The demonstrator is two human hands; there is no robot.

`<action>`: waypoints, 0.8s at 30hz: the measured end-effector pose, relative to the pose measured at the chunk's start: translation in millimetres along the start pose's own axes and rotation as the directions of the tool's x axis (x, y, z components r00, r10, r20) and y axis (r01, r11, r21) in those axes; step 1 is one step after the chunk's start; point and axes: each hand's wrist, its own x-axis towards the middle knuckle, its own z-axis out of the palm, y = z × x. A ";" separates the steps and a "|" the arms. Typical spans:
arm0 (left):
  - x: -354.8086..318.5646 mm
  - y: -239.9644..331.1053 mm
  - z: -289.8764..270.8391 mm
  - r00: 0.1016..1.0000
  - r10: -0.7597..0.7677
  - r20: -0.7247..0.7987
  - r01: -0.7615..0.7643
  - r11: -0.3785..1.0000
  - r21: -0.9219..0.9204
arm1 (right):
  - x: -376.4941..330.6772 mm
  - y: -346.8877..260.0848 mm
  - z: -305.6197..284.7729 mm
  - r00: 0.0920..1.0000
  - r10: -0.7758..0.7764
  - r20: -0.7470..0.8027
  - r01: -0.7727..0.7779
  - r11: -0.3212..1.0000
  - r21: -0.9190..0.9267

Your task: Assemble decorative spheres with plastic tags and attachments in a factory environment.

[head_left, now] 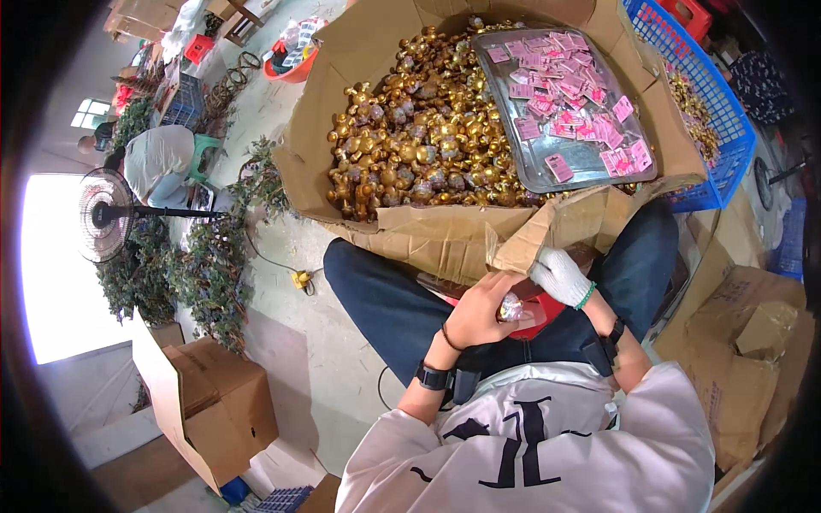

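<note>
A seated person's bare left hand (481, 309) curls around a small gold ornament (510, 308) over the lap, steadying it. The white-gloved right hand (560, 275) pinches at its top. A carton of gold ornaments (410, 137) and a tray of pink tags (566, 94) sit within reach ahead.

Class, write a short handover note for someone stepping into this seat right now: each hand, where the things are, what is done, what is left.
Left hand: bare, closed around one small gold ornament over the lap.
Right hand: in a white glove, just above the ornament, fingers bent; whether it grips anything cannot be told.
Cardboard box ahead: heaped with gold ornaments; metal tray of pink tags lies on the heap.
Blue basket, far right: more gold pieces.
Done: unclear. Left: the big heap.
</note>
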 end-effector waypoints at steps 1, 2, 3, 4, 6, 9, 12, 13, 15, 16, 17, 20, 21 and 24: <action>0.0 2.2 -1.0 0.996 -0.068 0.053 0.066 0.998 0.023 | 2.3 -7.0 -5.2 0.993 0.117 0.031 -0.119 0.991 0.067; 1.0 2.0 -0.4 0.998 -0.044 -0.048 0.045 0.999 0.013 | 4.2 -14.2 -8.3 0.971 0.230 0.070 -0.238 0.963 0.129; 4.1 2.5 0.2 0.989 -0.020 -0.149 0.021 1.000 0.006 | 3.9 -19.6 -6.3 0.965 0.263 0.025 -0.259 0.925 0.277; 7.6 3.2 -0.4 0.969 0.004 -0.249 -0.003 1.000 0.002 | 3.8 -21.8 -9.7 0.970 0.239 0.043 -0.243 0.943 0.228; 9.0 0.9 -8.4 0.970 -0.116 -0.213 0.130 0.990 0.055 | 2.2 -23.8 -15.8 0.977 0.197 0.080 -0.206 0.970 0.129; 7.4 -4.2 -6.1 0.963 -0.216 -0.163 0.253 0.931 0.261 | -1.1 -18.1 -14.6 0.987 -0.143 0.077 0.147 0.988 -0.046; 5.0 -14.9 3.5 0.968 -0.180 -0.175 0.221 0.942 0.253 | -0.7 -19.3 -13.4 0.979 -0.104 0.177 0.096 0.994 0.054; 5.9 -16.2 4.6 0.974 -0.134 -0.182 0.176 0.955 0.239 | -0.4 -16.9 -11.4 0.973 -0.117 0.197 0.112 0.993 0.037; 6.5 -17.3 8.6 0.973 -0.172 -0.151 0.207 0.943 0.261 | -0.2 -11.3 -8.0 0.961 -0.143 0.237 0.146 0.989 0.002; 6.7 -18.5 10.2 0.972 -0.190 -0.136 0.221 0.936 0.273 | 0.2 -10.8 -6.9 0.964 -0.101 0.246 0.104 0.995 0.000; 5.8 -21.3 11.5 0.973 -0.184 -0.136 0.216 0.936 0.277 | 0.7 -10.9 -6.1 0.965 -0.058 0.254 0.061 0.998 -0.003; 6.7 -20.7 12.8 0.963 -0.237 -0.129 0.263 0.929 0.259 | 1.1 -11.5 -7.8 0.966 -0.028 0.257 0.034 0.999 -0.017; 6.7 -22.9 12.8 0.965 -0.222 -0.140 0.248 0.946 0.209 | 0.9 -11.9 -8.5 0.966 -0.036 0.255 0.043 0.999 -0.021; 7.3 -29.7 14.1 0.965 -0.194 -0.178 0.206 0.977 0.050 | -0.9 -7.7 -7.6 0.980 -0.026 0.197 0.044 0.995 -0.086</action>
